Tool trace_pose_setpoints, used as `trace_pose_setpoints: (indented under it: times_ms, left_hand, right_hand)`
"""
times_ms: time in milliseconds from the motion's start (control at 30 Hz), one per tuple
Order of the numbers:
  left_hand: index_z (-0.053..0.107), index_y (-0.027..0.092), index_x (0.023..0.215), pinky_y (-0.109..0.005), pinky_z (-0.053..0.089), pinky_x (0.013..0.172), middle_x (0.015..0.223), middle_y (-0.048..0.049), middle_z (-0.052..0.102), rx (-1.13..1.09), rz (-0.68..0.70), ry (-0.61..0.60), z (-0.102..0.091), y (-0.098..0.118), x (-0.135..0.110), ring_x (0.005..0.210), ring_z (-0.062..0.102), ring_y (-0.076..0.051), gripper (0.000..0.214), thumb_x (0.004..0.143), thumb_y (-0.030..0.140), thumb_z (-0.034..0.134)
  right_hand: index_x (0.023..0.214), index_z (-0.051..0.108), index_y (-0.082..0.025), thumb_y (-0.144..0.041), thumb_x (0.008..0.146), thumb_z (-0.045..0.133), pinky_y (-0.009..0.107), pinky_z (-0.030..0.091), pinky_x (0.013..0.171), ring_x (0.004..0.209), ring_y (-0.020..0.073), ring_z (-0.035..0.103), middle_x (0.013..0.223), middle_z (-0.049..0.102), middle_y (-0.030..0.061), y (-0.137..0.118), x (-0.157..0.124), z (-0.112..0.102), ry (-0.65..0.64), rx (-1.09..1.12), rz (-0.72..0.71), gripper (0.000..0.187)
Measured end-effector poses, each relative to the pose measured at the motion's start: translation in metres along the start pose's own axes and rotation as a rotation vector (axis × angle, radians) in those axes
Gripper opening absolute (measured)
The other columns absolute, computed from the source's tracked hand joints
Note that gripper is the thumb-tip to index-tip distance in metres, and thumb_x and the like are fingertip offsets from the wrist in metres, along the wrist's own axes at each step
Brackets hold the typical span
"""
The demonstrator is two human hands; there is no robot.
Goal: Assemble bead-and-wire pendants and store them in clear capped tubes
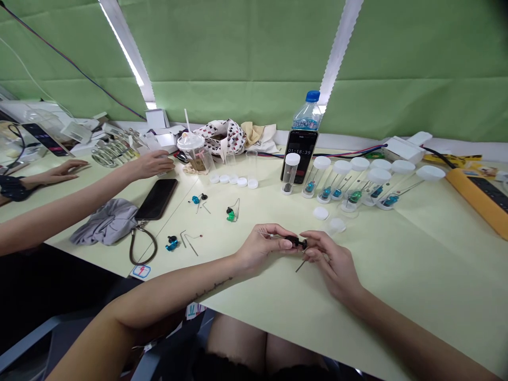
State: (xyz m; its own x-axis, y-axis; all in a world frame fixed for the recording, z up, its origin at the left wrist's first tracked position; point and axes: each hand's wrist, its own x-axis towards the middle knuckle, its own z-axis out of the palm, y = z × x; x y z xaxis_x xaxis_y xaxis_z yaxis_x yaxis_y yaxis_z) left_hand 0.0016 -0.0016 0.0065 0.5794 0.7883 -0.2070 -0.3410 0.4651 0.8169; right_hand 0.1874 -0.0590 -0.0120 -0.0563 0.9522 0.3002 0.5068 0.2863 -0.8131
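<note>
My left hand [262, 246] pinches a small black part [292, 241] between thumb and fingers, just above the table. A thin metal rod also runs through its fingers. Close against the part's other end, my right hand [332, 260] has its fingertips closed on a thin metal hex key [300, 266], which slants down toward the table. Whether its tip is seated in the part cannot be seen. Beyond my hands lie a white cap [320, 213] and a clear tube [337, 226]. To the left are a green-and-black part [230, 214] and a blue-and-black part [172, 243] with bent metal keys.
Capped clear tubes [356, 196] holding coloured parts stand at the back right, near a phone showing a timer [299, 153] and a water bottle [307, 114]. A co-worker's arm [99, 185] reaches in from the left past a dark phone [156, 199]. An orange power strip [476, 198] lies right.
</note>
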Motion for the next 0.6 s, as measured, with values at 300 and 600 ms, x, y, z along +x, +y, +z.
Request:
trace_pose_setpoints:
  times_ms: [300,600]
  left_hand:
    - [0.071,0.008,0.082,-0.041,0.051,0.091,0.085,-0.0107,0.073,0.003,0.02,0.031,-0.0032,0.0003,0.0003,0.082,0.07,-0.02,0.033,0.059,0.027,0.085]
    - [0.07,0.007,0.081,-0.041,0.053,0.088,0.083,-0.0113,0.073,0.007,-0.01,0.017,-0.0013,0.0007,-0.0006,0.079,0.07,-0.021,0.033,0.059,0.027,0.086]
  right_hand:
    - [0.106,0.056,-0.023,-0.025,0.094,0.05,0.032,0.054,0.069,0.075,0.0167,0.064,0.094,0.065,0.0063,-0.0013,0.0023,0.0025,0.087,-0.145,-0.21,0.014]
    - [0.1,0.061,-0.023,-0.028,0.093,0.052,0.03,0.052,0.065,0.073,0.0179,0.066,0.086,0.069,0.0039,-0.0028,0.0019,0.0002,0.085,-0.154,-0.224,0.012]
